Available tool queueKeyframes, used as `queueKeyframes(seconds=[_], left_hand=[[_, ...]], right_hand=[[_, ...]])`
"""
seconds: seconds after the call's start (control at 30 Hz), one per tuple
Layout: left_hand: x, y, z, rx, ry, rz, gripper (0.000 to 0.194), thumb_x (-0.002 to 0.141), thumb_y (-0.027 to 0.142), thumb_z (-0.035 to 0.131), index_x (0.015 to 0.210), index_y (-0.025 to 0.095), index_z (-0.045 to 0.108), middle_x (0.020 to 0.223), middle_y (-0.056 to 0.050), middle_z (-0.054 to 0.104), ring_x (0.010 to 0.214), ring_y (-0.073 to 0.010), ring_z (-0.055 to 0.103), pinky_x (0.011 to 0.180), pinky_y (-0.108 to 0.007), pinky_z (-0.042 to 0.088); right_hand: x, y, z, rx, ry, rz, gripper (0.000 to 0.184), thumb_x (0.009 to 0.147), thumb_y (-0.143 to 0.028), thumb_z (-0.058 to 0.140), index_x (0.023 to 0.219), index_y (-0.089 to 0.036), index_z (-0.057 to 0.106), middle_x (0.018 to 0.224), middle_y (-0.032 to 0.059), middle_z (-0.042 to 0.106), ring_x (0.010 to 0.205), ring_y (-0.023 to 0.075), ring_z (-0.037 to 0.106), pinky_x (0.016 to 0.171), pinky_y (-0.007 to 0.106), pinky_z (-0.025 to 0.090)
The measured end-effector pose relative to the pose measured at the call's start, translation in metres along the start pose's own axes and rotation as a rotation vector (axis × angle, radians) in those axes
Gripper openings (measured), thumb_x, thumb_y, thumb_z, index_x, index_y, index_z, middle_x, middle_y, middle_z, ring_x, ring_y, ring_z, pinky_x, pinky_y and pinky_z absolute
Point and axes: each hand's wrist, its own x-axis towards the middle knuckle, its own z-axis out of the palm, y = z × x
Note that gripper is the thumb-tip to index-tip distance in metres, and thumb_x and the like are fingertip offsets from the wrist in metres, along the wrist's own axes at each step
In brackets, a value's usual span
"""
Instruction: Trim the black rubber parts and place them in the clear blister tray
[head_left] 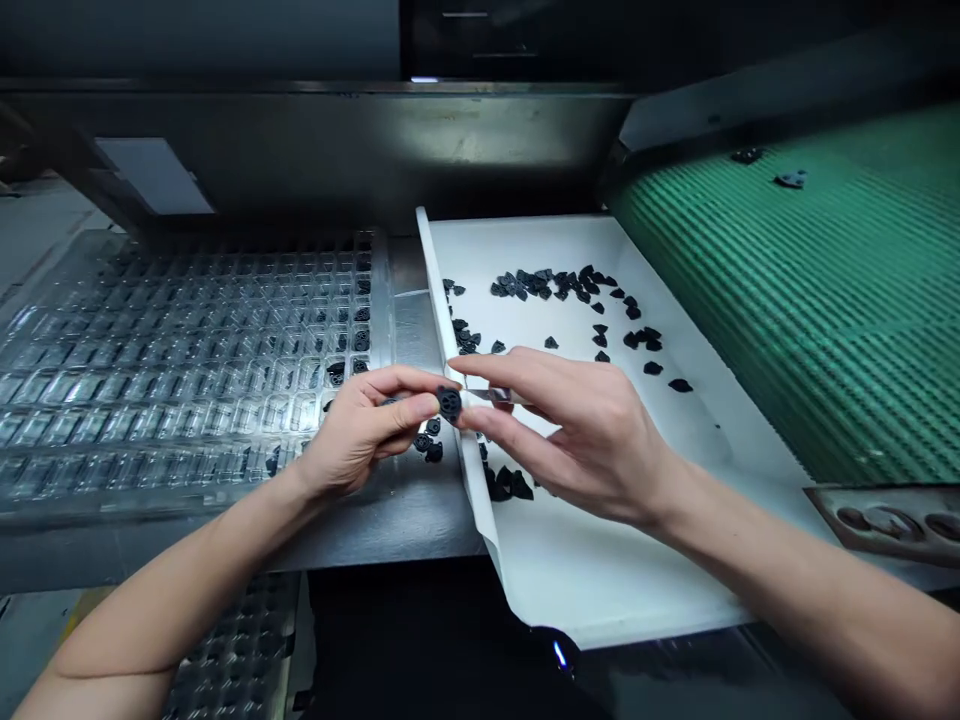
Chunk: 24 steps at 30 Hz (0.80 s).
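A small black moulded part (449, 403) with a round face and holes is pinched between the thumb and forefinger of my left hand (371, 420). My right hand (581, 425) meets it from the other side, its fingertips at the part's edge. Within the right fingers lies a thin, shiny metal tool (491, 396) like a blade, mostly hidden by them. Both hands are above the raised left edge of a white tray (637, 570). Below the left hand, several similar black parts (429, 445) rest on the metal table.
Many loose black pieces (540, 284) are scattered in the white tray. Left of it, a clear compartmented tray (187, 350) holds black parts in its right column. A green ribbed conveyor belt (825, 290) runs along the right, and a metal panel (337, 150) stands behind.
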Motion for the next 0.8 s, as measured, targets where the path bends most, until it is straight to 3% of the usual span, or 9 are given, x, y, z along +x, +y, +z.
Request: queueKeyframes(seconds=[0.13, 0.27, 0.37, 0.47, 0.57, 0.63, 0.73, 0.8], left_hand=[[0.001, -0.005, 0.002, 0.012, -0.036, -0.077, 0.03, 0.084, 0.035, 0.096, 0.104, 0.015, 0.087, 0.066, -0.001, 0.068, 0.045, -0.0026, 0.036, 0.042, -0.018, 0.022], [0.002, -0.004, 0.001, 0.011, -0.09, -0.066, 0.031, 0.09, 0.037, 0.09, 0.109, 0.014, 0.084, 0.084, -0.01, 0.082, 0.045, -0.0013, 0.03, 0.043, -0.02, 0.022], [0.001, 0.004, -0.002, 0.018, -0.081, -0.007, 0.034, 0.091, 0.038, 0.088, 0.114, 0.014, 0.083, 0.081, -0.01, 0.081, 0.044, -0.0012, 0.026, 0.043, -0.02, 0.019], [0.003, 0.025, -0.019, 0.081, 0.031, 0.128, 0.037, 0.091, 0.04, 0.088, 0.118, 0.014, 0.082, 0.071, -0.003, 0.073, 0.044, -0.0026, 0.031, 0.043, -0.02, 0.019], [0.014, 0.063, -0.061, 0.307, 0.268, 0.29, 0.043, 0.091, 0.043, 0.084, 0.123, 0.014, 0.08, 0.07, 0.0, 0.067, 0.045, -0.004, 0.035, 0.043, -0.02, 0.021], [0.027, 0.095, -0.101, 0.557, 0.524, 0.361, 0.044, 0.091, 0.044, 0.081, 0.124, 0.013, 0.078, 0.068, 0.003, 0.063, 0.044, -0.0042, 0.033, 0.043, -0.021, 0.023], [0.049, 0.141, -0.164, 0.704, 0.724, 0.352, 0.033, 0.093, 0.034, 0.081, 0.114, 0.01, 0.074, 0.06, 0.007, 0.053, 0.045, -0.0049, 0.035, 0.045, -0.021, 0.025], [0.064, 0.161, -0.197, 0.818, 0.818, 0.282, 0.025, 0.098, 0.033, 0.079, 0.104, 0.01, 0.072, 0.064, 0.006, 0.057, 0.048, -0.0066, 0.044, 0.048, -0.021, 0.036]], right_hand=[[-0.003, 0.001, 0.0, 0.067, -0.054, 0.122, 0.032, 0.11, -0.028, 0.072, 0.138, -0.013, 0.072, 0.105, 0.0055, 0.078, 0.085, 0.0124, 0.072, 0.079, 0.027, 0.059], [-0.002, 0.008, -0.001, 0.029, -0.024, 0.129, 0.027, 0.111, -0.023, 0.068, 0.138, -0.019, 0.072, 0.096, 0.0026, 0.075, 0.078, 0.0121, 0.071, 0.07, 0.027, 0.058], [-0.002, 0.01, -0.003, -0.034, 0.016, 0.102, 0.028, 0.11, -0.022, 0.069, 0.138, -0.02, 0.072, 0.094, 0.002, 0.073, 0.072, 0.011, 0.069, 0.058, 0.025, 0.053], [-0.002, 0.009, -0.005, -0.059, 0.02, 0.075, 0.031, 0.11, -0.022, 0.068, 0.141, -0.022, 0.07, 0.098, 0.0023, 0.075, 0.072, 0.01, 0.069, 0.055, 0.021, 0.054], [-0.003, 0.007, -0.005, -0.048, 0.009, 0.035, 0.033, 0.111, -0.02, 0.066, 0.144, -0.024, 0.068, 0.101, 0.002, 0.077, 0.074, 0.0096, 0.069, 0.054, 0.017, 0.056], [-0.002, 0.006, -0.003, -0.021, -0.002, 0.022, 0.033, 0.111, -0.019, 0.065, 0.143, -0.024, 0.068, 0.103, 0.0025, 0.078, 0.076, 0.01, 0.071, 0.051, 0.015, 0.056], [-0.001, 0.006, 0.0, 0.007, -0.02, 0.013, 0.031, 0.111, -0.019, 0.063, 0.141, -0.024, 0.069, 0.105, 0.0037, 0.078, 0.079, 0.0115, 0.073, 0.052, 0.016, 0.056], [0.0, 0.007, 0.003, -0.003, -0.017, 0.004, 0.028, 0.112, -0.02, 0.061, 0.138, -0.022, 0.07, 0.102, 0.0038, 0.078, 0.077, 0.0122, 0.073, 0.054, 0.019, 0.057]])
